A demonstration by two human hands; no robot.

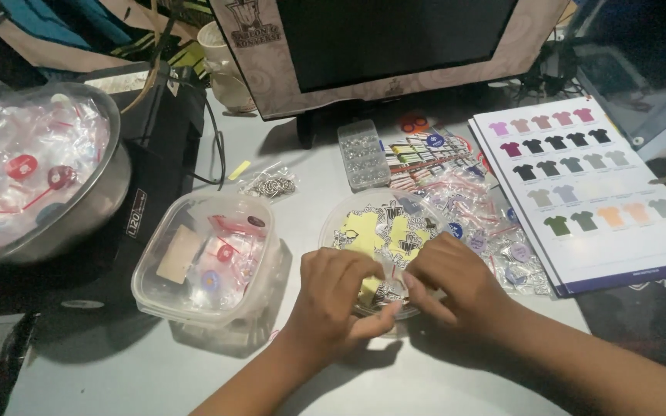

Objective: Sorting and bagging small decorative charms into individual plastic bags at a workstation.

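My two hands meet low in the centre of the frame, over the near edge of a shallow round clear dish (348,223) on the grey worktop (117,370). My left hand (333,296) and right hand (449,281) are drawn close together, fingertips pinching something small and thin between them; it is too small to tell what it is, though it may be one of the little clear packets. The dish holds yellow backing pieces (364,231) and black-and-white stickers.

Left of my hands sits a clear rectangular tub (206,258) with a few bagged items. Far left, a big metal bowl (98,196) is heaped with more small bags. Right of the dish lies a loose pile of clear packets (479,219), and beyond it a printed chart of coloured shirts (587,185). A monitor (387,46) stands at the top.

A risk, I judge: the pinched piece is tiny and could slip into the packet pile and get lost, and my wrists could nudge the light dish.
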